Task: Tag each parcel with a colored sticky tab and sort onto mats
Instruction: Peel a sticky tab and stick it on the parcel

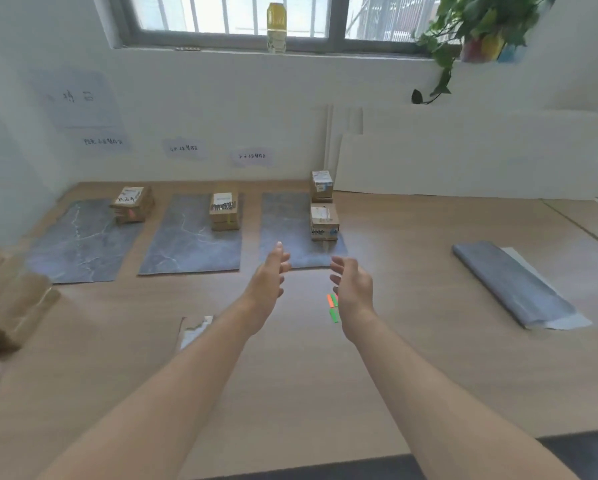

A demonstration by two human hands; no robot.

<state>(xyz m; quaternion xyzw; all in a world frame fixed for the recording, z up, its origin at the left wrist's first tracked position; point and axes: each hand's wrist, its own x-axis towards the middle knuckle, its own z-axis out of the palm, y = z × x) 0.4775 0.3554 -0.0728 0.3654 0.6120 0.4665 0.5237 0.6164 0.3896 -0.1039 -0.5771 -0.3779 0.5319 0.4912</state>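
Head: left hand (268, 276), right hand (353, 285) outstretched.

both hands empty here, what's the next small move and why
Probably reach both forward to the nearer parcel on the right mat: the left hand and right hand hover open, palms facing, just short of it. Whether it is tagged, I cannot tell.

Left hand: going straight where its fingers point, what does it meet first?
Likely the bare third mat from the left. The left hand aims left of the near parcel on it. Hand height is unclear.
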